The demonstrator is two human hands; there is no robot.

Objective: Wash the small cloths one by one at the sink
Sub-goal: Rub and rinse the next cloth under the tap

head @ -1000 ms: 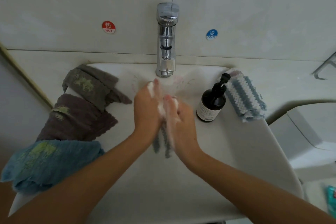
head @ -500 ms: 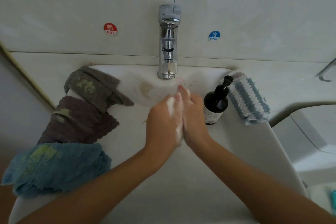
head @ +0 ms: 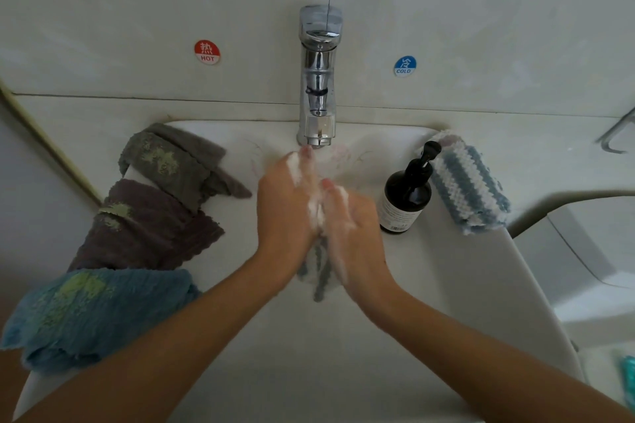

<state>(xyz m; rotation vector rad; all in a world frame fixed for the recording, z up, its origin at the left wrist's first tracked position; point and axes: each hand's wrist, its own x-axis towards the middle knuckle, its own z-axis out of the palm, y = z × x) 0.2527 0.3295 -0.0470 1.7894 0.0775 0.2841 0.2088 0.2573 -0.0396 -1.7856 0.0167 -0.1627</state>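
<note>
Over the white sink my left hand and my right hand press palm to palm with straight, soapy fingers. A grey-and-white striped cloth is squeezed between the palms, and only its lower end hangs out below the wrists. My left fingertips reach just under the chrome faucet. On the left rim lie a grey-green stained cloth, a brown cloth and a blue stained cloth. A blue-and-white striped cloth lies on the right rim.
A dark pump soap bottle stands on the right rim, close to my right hand. Hot and cold stickers sit on the wall on either side of the faucet. A second white basin edge shows at the far right.
My palms slide against each other over the cloth. Half a second ago the right hand was further forward; now the left hand leads towards the faucet and the cloth's end shows below again.
</note>
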